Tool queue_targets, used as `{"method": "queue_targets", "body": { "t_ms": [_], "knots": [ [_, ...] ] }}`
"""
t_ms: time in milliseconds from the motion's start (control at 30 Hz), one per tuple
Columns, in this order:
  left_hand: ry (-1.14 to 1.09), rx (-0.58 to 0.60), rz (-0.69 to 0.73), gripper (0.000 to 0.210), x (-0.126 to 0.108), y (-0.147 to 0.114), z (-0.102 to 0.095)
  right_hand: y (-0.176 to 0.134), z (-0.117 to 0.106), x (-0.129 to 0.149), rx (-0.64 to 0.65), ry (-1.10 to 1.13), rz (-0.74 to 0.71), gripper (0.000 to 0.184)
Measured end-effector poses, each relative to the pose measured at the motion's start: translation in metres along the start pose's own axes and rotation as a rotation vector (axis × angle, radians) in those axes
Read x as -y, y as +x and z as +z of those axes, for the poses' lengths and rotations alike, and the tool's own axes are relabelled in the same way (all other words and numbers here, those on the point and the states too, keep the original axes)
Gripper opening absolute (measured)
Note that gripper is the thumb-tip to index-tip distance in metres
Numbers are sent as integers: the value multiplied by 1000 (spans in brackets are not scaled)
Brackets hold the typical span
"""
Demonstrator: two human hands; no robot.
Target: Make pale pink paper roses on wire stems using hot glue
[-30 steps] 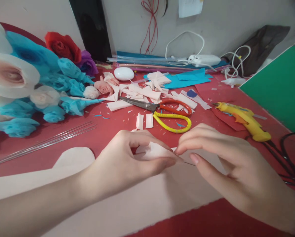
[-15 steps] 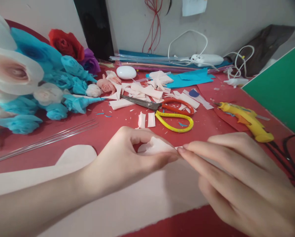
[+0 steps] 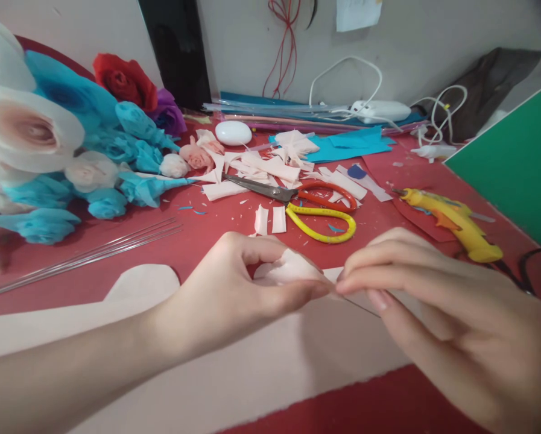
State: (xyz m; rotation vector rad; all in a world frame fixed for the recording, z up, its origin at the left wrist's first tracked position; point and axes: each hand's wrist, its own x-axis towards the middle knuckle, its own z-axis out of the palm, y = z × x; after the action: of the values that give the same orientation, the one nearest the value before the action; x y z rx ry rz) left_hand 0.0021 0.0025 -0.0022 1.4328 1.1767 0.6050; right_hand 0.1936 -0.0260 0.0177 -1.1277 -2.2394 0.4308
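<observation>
Pale pink crepe paper (image 3: 292, 268), cupped like a petal or bud, is pinched at its base between the thumb and fingers of my left hand (image 3: 238, 289). A thin dark wire (image 3: 360, 306) runs from that base toward the right. My right hand (image 3: 451, 313) is closed loosely about this wire. Its fingertips touch the pinched paper end, while the thumb lies farther back along the wire. A wide pale pink paper sheet (image 3: 234, 374) lies beneath both hands, and a rounded cut piece (image 3: 143, 283) is beside my left wrist.
Scissors with red and yellow handles (image 3: 292, 196) lie ahead among paper scraps (image 3: 270, 169). A yellow glue gun (image 3: 453, 223) is at right, near a green board (image 3: 518, 157). Paper flowers (image 3: 102, 150) crowd the left, with metal wires (image 3: 89, 256) before them. A white power strip (image 3: 381, 110) is behind.
My right thumb has come into view and slid back from the paper's base, with the fingers raised a little. More of the wire now shows. My left hand keeps its hold.
</observation>
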Motion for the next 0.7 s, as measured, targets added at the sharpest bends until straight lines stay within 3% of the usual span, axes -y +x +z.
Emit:
{"method": "queue_targets", "body": {
  "t_ms": [100,233,400,533,700],
  "knots": [
    [-3,47,-51,19,-1,0,0,2,-4,-4,66,251,195,20],
    [-86,34,-4,11,1,0,0,3,-4,-11,30,281,306,14],
    [-83,9,26,8,6,1,2,-1,5,-7,-112,226,267,20],
    [-88,2,35,12,7,1,2,-2,6,-2,-151,265,267,23],
    [-261,66,39,23,9,1,1,5,-2,-9,11,256,304,14]
  ]
}}
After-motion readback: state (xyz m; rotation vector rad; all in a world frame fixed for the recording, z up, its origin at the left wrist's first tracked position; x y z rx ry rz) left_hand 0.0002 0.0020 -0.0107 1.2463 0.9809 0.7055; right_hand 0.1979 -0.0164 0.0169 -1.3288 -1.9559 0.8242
